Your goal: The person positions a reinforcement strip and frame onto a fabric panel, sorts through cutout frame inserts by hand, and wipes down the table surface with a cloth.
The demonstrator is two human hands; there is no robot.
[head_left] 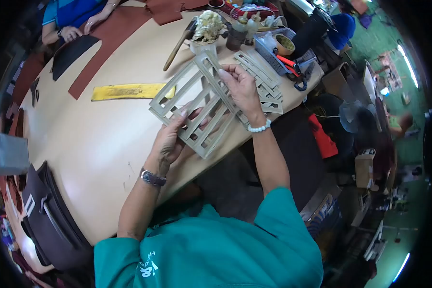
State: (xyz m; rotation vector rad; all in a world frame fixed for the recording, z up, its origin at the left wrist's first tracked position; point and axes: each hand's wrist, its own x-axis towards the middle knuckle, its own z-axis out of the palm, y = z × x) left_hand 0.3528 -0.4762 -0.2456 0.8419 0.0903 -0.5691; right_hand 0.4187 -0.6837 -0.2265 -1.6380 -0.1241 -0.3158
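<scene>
Above the table edge, my left hand grips slotted grey-beige panels from the lower left, thumb on top and fingers showing through the openings. My right hand pinches the same panels along their upper right side. At least two of these thin frames with rectangular cut-outs overlap at an angle, fanned apart toward the bottom. Their material is hard to tell. Just right of my right hand, more slotted panels lie piled on the table. A yellow strip lies flat to the left of the held panels.
Behind the panels stand a tub heaped with a pale mass, a wooden-handled brush, bottles and a blue basket. Across the table, another person's hands touch brown and black sheets. A dark bag stands at left.
</scene>
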